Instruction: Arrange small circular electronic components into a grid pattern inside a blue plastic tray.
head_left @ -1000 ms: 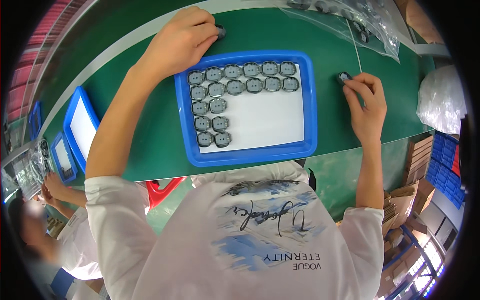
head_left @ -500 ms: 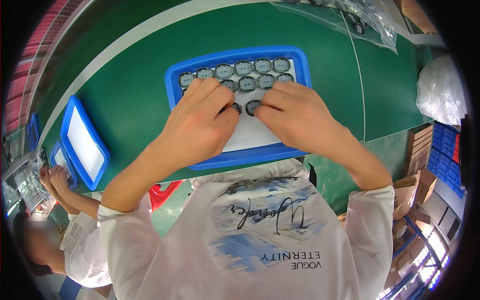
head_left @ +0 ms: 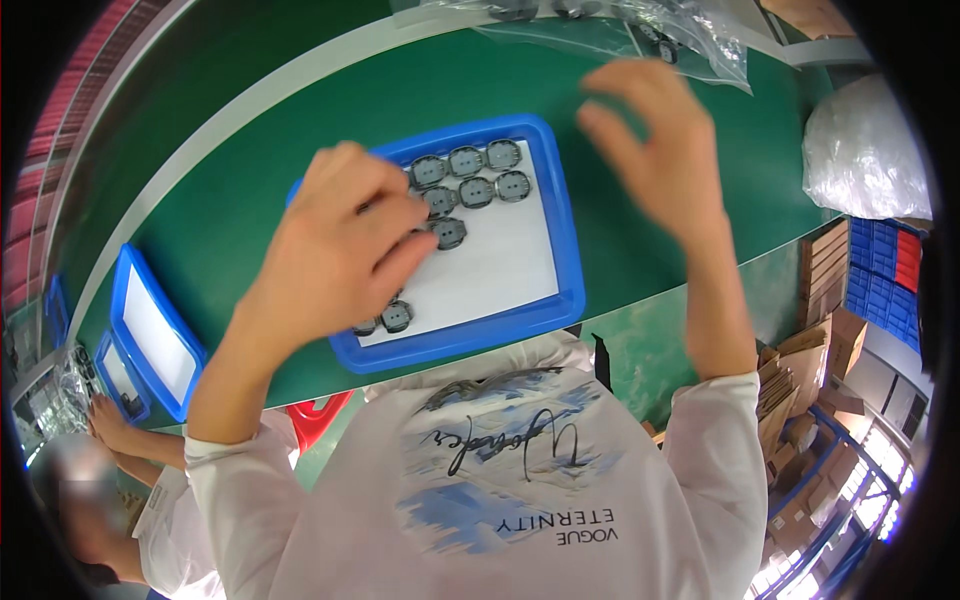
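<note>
A blue tray [head_left: 560,225] with a white lining holds several dark grey, rounded plastic casings in rows. My left hand [head_left: 325,245] hangs over the tray's left side and hides part of the rows. Its thumb and bent fingers close at the left edge of one grey casing [head_left: 448,233], below the second row. Near the tray's lower left corner lies another casing [head_left: 397,316], with one more beside it partly covered by my hand. My right hand [head_left: 655,140] is raised right of the tray, slightly blurred, fingers and thumb apart with nothing between them.
A clear plastic bag [head_left: 690,45] with dark parts lies at the table's far right. Another blue tray [head_left: 155,335] with white lining stands at the left, near a co-worker's hands [head_left: 110,425]. A bundle of clear plastic [head_left: 865,150] sits at the right edge, above stacked blue crates [head_left: 880,270].
My right hand has left the tray and moved up and right toward the plastic bag, its fingers spreading. My left hand stays over the tray. The whole view has shifted somewhat.
</note>
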The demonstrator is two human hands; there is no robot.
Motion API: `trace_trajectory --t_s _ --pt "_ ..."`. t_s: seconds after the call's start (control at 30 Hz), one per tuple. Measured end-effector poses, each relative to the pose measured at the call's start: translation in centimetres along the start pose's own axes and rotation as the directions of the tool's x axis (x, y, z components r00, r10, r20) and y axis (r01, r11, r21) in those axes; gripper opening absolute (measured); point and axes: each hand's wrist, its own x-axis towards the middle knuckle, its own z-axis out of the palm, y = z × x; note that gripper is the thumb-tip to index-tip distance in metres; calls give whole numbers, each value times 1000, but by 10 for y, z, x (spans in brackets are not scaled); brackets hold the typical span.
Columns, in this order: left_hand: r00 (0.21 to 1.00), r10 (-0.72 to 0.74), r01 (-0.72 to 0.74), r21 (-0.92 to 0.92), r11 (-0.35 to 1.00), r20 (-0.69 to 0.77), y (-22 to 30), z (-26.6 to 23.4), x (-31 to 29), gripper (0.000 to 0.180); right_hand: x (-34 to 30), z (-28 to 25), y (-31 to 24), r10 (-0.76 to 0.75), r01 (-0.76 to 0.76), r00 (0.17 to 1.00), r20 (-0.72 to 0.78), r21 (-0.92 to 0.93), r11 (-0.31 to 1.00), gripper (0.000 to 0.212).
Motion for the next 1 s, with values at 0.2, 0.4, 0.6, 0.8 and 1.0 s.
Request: trace_trajectory --t_s 0.2,0.4,0.6,0.8,1.0 --pt "978 91 -43 249 968 -186 -65 62 123 18 57 21 71 233 -231 972 22 -63 971 31" --pt "988 -140 152 461 874 -59 -68 63 152 11 50 40 63 98 -96 995 12 -105 990 14" --pt "998 -2 16 207 978 -69 -87 43 89 18 27 58 84 -276 393 866 -416 226 891 16" --pt "966 -117 168 215 962 -232 -94 -18 -9 16 8 29 77 18 -8 998 64 -141 990 32" --pt "934 -220 294 255 921 -282 -82 -34 -108 22 -25 6 24 378 -386 911 166 21 922 26"
